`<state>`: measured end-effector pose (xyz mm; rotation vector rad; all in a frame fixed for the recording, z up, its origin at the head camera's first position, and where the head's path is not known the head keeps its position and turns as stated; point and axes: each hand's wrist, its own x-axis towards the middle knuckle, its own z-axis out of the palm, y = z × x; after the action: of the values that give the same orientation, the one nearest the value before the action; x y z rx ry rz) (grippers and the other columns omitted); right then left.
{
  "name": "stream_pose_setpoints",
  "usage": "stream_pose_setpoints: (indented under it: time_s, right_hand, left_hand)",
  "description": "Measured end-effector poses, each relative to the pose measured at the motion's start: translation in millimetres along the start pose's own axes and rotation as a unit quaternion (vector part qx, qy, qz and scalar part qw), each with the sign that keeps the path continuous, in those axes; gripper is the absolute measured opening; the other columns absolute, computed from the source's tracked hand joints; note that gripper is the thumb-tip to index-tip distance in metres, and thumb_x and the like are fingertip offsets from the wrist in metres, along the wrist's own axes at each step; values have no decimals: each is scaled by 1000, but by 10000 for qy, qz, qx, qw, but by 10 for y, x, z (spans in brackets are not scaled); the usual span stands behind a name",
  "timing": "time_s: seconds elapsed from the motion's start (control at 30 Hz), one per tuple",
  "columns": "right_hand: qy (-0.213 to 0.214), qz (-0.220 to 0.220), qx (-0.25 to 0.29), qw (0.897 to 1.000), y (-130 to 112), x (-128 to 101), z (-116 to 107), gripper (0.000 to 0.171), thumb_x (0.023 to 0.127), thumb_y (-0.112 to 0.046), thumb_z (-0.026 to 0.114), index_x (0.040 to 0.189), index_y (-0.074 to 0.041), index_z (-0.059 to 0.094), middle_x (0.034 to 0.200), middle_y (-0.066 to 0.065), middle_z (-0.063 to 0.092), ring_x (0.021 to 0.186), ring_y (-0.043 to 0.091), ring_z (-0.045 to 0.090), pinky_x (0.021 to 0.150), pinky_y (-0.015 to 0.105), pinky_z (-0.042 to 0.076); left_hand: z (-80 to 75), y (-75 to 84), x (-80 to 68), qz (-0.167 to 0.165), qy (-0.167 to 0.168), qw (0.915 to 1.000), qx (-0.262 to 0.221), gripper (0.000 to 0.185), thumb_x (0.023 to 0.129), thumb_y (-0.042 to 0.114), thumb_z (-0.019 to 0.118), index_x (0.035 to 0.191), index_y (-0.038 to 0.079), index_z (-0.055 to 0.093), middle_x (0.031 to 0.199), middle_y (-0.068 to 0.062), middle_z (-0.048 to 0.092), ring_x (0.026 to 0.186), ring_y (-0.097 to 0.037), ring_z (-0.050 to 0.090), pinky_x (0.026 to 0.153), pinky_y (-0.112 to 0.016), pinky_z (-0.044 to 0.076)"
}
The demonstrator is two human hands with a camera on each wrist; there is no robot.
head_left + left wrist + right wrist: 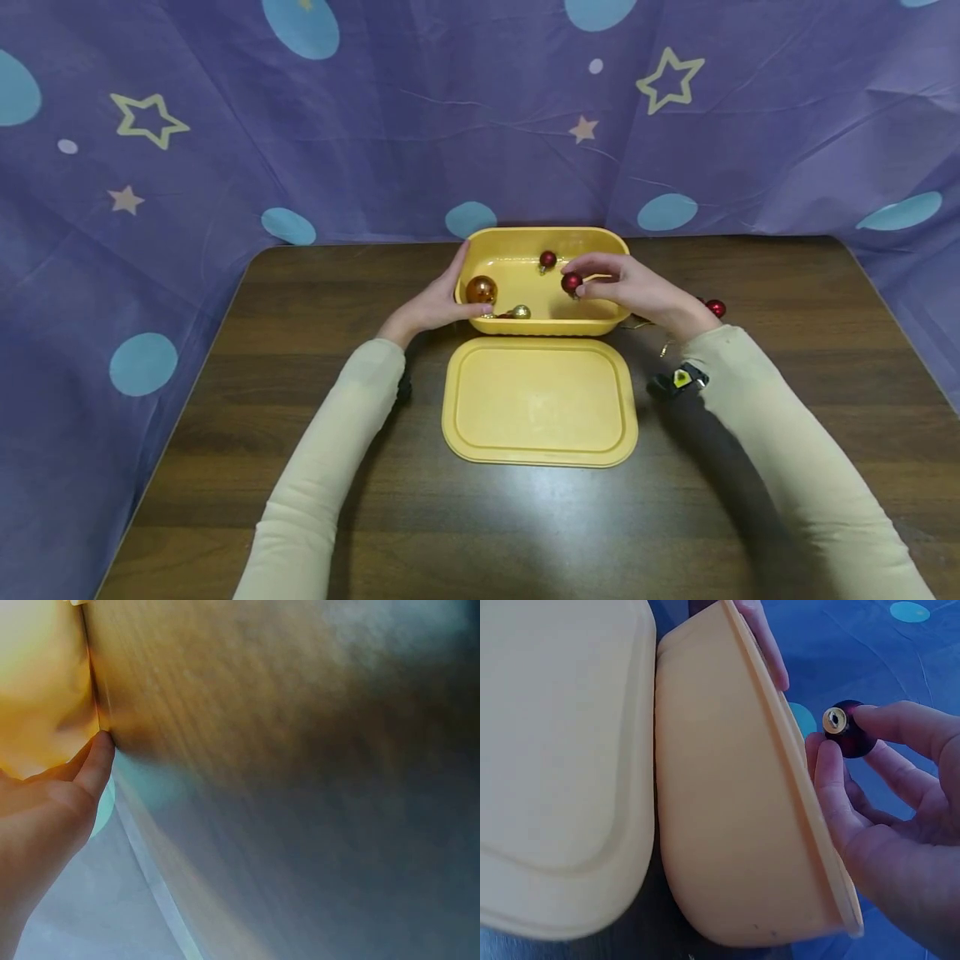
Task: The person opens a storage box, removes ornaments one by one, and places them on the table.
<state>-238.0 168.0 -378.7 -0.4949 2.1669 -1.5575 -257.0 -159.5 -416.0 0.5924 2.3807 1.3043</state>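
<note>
A yellow plastic container (pixel 525 327) stands toward the back of the table. My left hand (pixel 433 307) grips its left end, the thumb over the front rim and the fingers along the side. Between thumb and fingertips, my right hand (pixel 633 287) pinches a dark red bauble (pixel 855 742) above the container's right part; its gold cap shows in the right wrist view. Inside lie another red bauble (pixel 548 259), a large orange-gold bauble (pixel 481 289) and a small gold bauble (pixel 521 312). Something red beside the gold one is partly hidden by the front wall.
A yellow lid (pixel 540 402) lies flat on the wooden table (pixel 315 467), just in front of the container. Right of the container, a red bauble (pixel 716 308) shows past my right wrist, with gold cord nearby. A purple patterned curtain (pixel 420 125) hangs behind the table.
</note>
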Motion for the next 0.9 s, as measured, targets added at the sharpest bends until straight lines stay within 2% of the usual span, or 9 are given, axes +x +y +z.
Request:
stream_pose_setpoints:
  time_s: [0.27, 0.43, 0.63, 0.9]
  right_hand:
    - [271, -16, -247, 9993, 10, -134, -118, 38, 92, -10, 65, 128, -1, 58, 122, 13, 60, 105, 15, 58, 87, 23, 46]
    - [393, -24, -201, 9990, 59, -256, -185, 37, 92, -9, 64, 128, 0, 57, 121, 13, 60, 101, 16, 61, 84, 24, 49]
    - [598, 104, -73, 9981, 139, -437, -265, 38, 94, -12, 64, 129, -1, 56, 118, 7, 63, 103, 12, 60, 86, 27, 50]
    - [788, -120, 1, 9968, 301, -709, -418, 38, 94, -11, 63, 129, 3, 54, 111, 3, 66, 100, 11, 62, 84, 24, 50]
  left_hand:
    - [4, -22, 3, 82, 12, 10000, -8, 112, 87, 26, 74, 154, 19, -15, 160, -3, -12, 145, -19, 0, 115, -39, 8]
    - [3, -16, -2, 98, 17, 9999, -30, 112, 87, 24, 74, 154, 19, -15, 160, -3, -12, 145, -18, 1, 115, -40, 8]
    - [10, -22, 11, 106, 5, 9999, -71, 112, 86, 26, 74, 154, 20, -15, 160, -2, -12, 144, -18, 0, 115, -39, 8]
    - [15, -23, 10, 122, 3, 9999, -40, 112, 87, 24, 74, 154, 20, -15, 160, -3, -12, 144, -18, 0, 115, -39, 8]
